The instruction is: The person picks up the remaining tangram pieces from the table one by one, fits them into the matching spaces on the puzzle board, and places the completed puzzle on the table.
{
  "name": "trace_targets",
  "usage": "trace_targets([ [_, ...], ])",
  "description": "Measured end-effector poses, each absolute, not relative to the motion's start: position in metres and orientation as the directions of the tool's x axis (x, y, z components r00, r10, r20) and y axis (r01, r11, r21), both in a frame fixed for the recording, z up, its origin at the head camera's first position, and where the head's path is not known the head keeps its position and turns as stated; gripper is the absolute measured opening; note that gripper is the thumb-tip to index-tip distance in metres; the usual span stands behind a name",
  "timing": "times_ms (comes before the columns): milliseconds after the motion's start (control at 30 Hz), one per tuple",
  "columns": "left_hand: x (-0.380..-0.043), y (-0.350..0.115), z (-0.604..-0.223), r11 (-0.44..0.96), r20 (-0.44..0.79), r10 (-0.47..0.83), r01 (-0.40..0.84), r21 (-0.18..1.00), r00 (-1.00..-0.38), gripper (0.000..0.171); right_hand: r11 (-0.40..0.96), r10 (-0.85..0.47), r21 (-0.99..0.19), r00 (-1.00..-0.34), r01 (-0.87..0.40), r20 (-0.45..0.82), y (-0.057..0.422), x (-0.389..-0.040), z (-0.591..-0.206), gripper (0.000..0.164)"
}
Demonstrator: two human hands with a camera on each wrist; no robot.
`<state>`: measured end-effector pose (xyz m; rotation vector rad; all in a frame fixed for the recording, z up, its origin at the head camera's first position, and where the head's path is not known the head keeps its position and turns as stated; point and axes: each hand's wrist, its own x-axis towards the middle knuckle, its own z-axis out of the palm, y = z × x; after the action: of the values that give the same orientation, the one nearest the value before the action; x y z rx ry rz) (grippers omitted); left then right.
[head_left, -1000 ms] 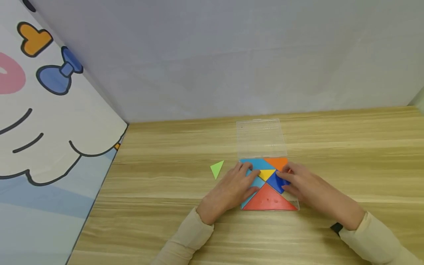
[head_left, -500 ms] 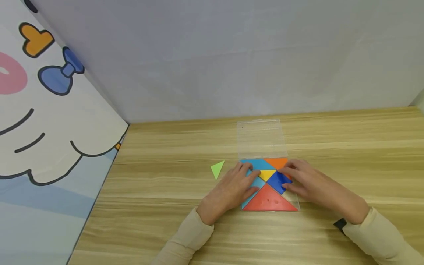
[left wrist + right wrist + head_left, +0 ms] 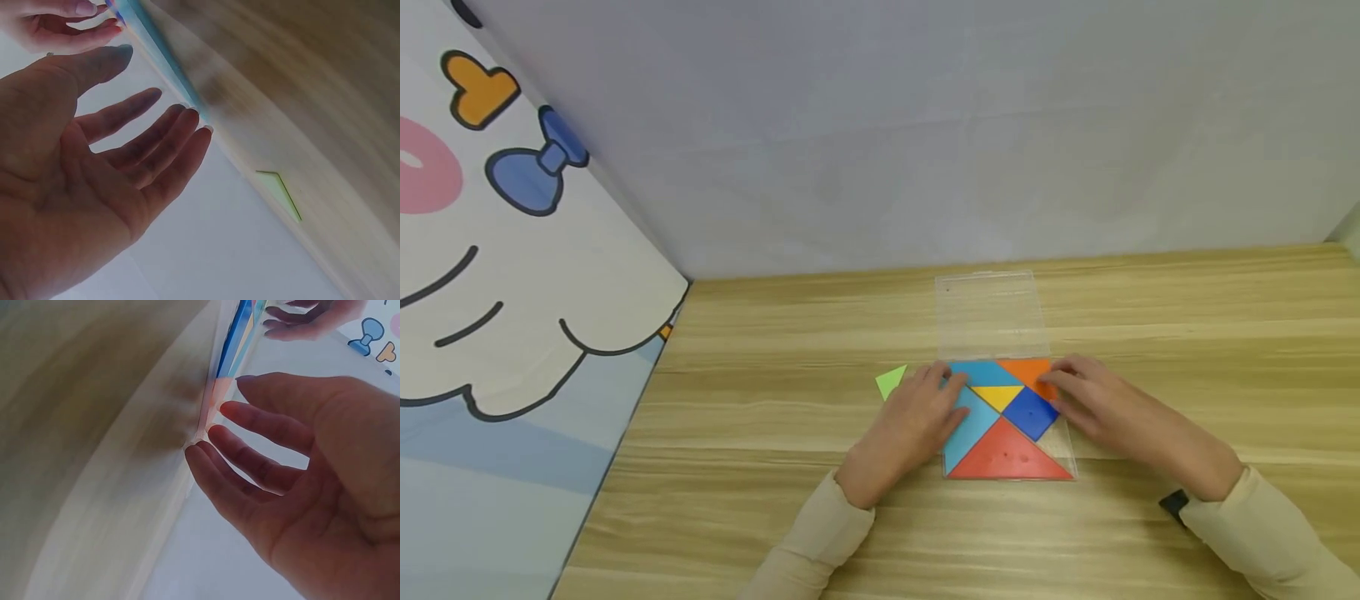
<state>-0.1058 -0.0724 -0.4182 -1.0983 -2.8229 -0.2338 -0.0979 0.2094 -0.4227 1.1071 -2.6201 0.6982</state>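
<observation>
Tangram pieces lie in a clear plastic case (image 3: 1063, 440). They are a red triangle (image 3: 1011, 457), a light blue triangle (image 3: 972, 431), a blue square (image 3: 1032, 414), a yellow triangle (image 3: 998, 397), a blue parallelogram (image 3: 985, 372) and an orange piece (image 3: 1028, 371). Over the case's left edge is my left hand (image 3: 906, 429), fingers loosely bent and holding nothing. My right hand (image 3: 1101, 404) has its fingertips right at the orange piece and the case's right edge; in the right wrist view its fingers (image 3: 250, 453) are extended, with nothing gripped.
A green triangle (image 3: 890, 382) lies on the wooden table (image 3: 760, 400), left of the case and partly behind my left hand. The clear lid (image 3: 992, 317) lies behind the pieces. A cartoon-printed panel (image 3: 512, 283) stands at the left, a pale wall (image 3: 925, 150) at the back.
My left hand has drawn back left, uncovering more of the light blue triangle and now overlapping the green one. My right fingers have moved from the blue square to the orange piece.
</observation>
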Motion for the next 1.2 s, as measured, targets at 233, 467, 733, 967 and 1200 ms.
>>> trace_targets([
  [233,-0.107,-0.082,-0.414,0.809,0.157,0.562,0.579,0.098,-0.812,0.034,0.624,-0.611,-0.337,-0.709,-0.705,0.352,0.214,-0.1,-0.422,0.037],
  [467,-0.109,-0.092,-0.414,0.852,0.205,0.484,0.512,0.113,-0.851,0.026,0.671,-0.589,-0.378,-0.768,-0.638,0.251,0.217,-0.098,-0.42,0.04],
  [733,-0.11,-0.103,-0.415,0.904,0.137,0.375,0.394,0.164,-0.917,0.033,0.686,-0.581,-0.384,-0.783,-0.618,0.221,0.219,-0.098,-0.417,0.042],
  [967,-0.111,-0.109,-0.418,0.921,0.129,0.311,0.332,0.205,-0.942,0.029,0.698,-0.572,-0.383,-0.793,-0.605,0.209,0.222,-0.1,-0.418,0.04],
  [1200,-0.113,-0.112,-0.42,0.92,0.096,0.285,0.3,0.251,-0.954,0.026,0.665,-0.593,-0.369,-0.76,-0.649,0.267,0.224,-0.102,-0.422,0.045],
])
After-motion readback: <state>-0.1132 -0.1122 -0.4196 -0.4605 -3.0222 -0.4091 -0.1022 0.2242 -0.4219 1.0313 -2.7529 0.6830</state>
